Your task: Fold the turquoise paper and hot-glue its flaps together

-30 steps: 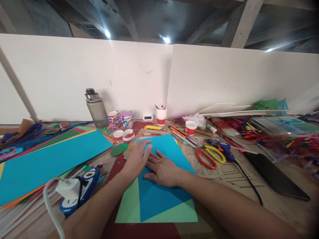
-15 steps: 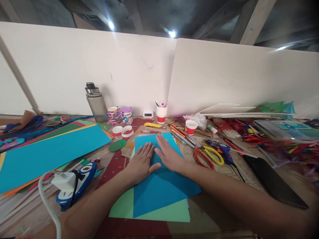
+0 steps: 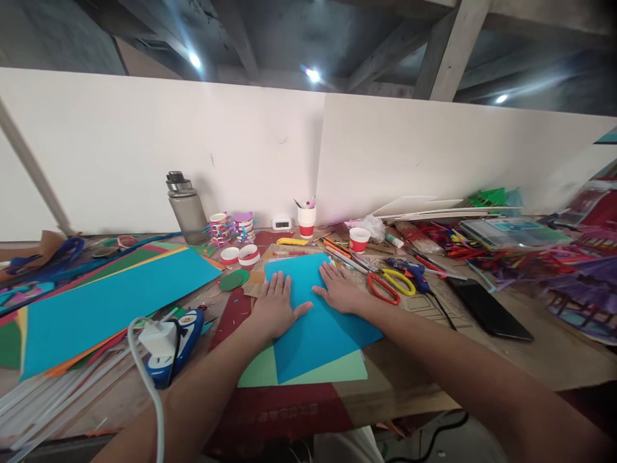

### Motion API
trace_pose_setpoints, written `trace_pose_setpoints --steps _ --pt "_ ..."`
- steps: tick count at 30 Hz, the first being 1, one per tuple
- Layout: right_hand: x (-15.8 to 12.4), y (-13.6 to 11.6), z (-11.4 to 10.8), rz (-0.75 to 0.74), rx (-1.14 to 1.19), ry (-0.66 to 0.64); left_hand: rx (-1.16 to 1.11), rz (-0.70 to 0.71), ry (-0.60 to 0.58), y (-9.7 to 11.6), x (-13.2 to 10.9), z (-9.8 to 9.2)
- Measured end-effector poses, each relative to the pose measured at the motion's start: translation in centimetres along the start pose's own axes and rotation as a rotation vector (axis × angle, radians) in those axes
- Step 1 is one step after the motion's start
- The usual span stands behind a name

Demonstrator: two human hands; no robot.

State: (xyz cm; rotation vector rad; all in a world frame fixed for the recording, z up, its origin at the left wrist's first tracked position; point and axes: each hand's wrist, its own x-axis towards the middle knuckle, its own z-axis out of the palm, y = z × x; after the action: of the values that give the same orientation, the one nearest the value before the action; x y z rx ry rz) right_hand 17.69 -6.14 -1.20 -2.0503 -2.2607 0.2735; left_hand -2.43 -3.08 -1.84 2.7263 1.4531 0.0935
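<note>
A folded blue paper sheet [image 3: 318, 328] lies on a light green sheet [image 3: 337, 372] in front of me on the table. My left hand [image 3: 277, 305] rests flat on the blue paper's left side, fingers stretched out. My right hand [image 3: 340, 289] presses flat on its upper right part, fingers spread. Neither hand holds anything.
Red and yellow scissors [image 3: 390, 286], a blue glue gun [image 3: 409, 270] and a black tablet [image 3: 486, 308] lie to the right. Large coloured sheets [image 3: 110, 299] and a white plug on a blue tape dispenser [image 3: 171, 341] sit left. A grey bottle [image 3: 187, 207] and red-and-white cups [image 3: 306, 223] stand at the back.
My hands moved apart: the right hand slid from beside the left up and to the right across the blue paper. My view pulled back and swung right.
</note>
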Motion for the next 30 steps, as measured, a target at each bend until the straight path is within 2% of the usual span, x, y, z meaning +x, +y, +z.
trace_pose_setpoints --steps 3,5,7,9,12,16,18,22,25,27,30 --pt "-0.6 -1.4 -0.2 0.03 -0.006 0.075 -0.059 -0.015 0.16 -0.3 0.6 -0.3" --pt "-0.8 -3.0 0.1 -0.054 0.013 0.142 -0.08 0.03 0.347 -0.4 1.0 -0.7" --pt "-0.9 -4.4 0.6 -0.188 0.029 0.123 -0.135 0.09 0.425 -0.5 1.3 -0.9" --pt "-0.8 -5.4 1.1 -0.279 0.028 0.063 -0.225 0.108 0.371 -0.5 1.5 -0.9" --pt "-0.7 -5.8 1.1 -0.301 0.02 -0.01 -0.364 0.075 0.277 -0.5 1.4 -0.9" --pt "-0.5 -6.1 0.8 -0.236 0.045 -0.017 -0.475 0.166 0.417 -0.3 1.2 -1.6" --pt "-0.5 -6.5 1.0 -0.208 0.031 0.036 -0.49 0.201 0.417 -0.1 1.1 -1.7" --pt "-0.5 -6.1 1.0 -0.237 0.054 0.02 -0.441 0.164 0.181 0.2 1.4 -0.7" --pt "-1.6 -4.5 0.5 -0.253 0.152 0.052 -0.364 0.217 0.151 0.4 1.4 0.1" --pt "-2.8 -3.2 0.4 -0.182 0.133 0.137 -0.279 0.265 0.143 0.5 1.2 0.4" --pt "-4.4 -2.1 0.8 -0.124 0.034 0.085 -0.153 0.295 0.076 0.5 0.9 0.6"
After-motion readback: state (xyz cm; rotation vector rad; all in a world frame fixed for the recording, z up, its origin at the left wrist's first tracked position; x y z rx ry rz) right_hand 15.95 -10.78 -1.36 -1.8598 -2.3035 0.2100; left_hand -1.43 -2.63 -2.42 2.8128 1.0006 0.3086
